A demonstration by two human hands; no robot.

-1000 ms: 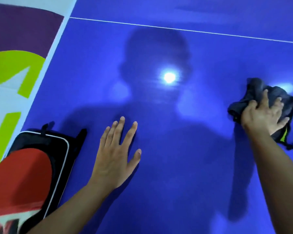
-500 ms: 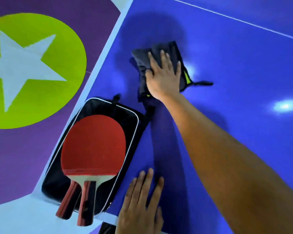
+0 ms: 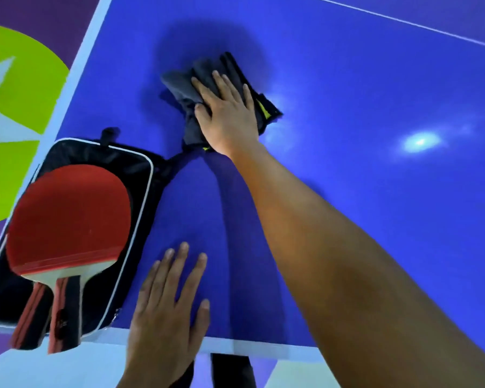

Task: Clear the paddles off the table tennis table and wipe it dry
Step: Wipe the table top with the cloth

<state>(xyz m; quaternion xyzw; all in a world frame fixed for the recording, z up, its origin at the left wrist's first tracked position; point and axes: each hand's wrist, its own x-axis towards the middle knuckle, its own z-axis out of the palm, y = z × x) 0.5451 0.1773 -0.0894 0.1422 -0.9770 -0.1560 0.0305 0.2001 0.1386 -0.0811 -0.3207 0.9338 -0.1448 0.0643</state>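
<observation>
Desk (image 3: 375,191): blue, white-edged.
Case (image 3: 135,169): black, on the desk's near left corner.
Paddles (image 3: 70,214): 2, red, stacked on the case.
Left hand (image 3: 165,312): flat on the desk, fingers spread, beside the case.
Right hand (image 3: 227,113): fingers straight, pressing the cloth.
Cloth (image 3: 179,82): dark, bunched, just beyond the case.

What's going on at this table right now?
A person presses a dark cloth flat onto the blue table with the right hand, in the middle of wiping. The left hand rests open on the table near its edge. Two red paddles lie on an open black case at the table's corner, not yet cleared off.
</observation>
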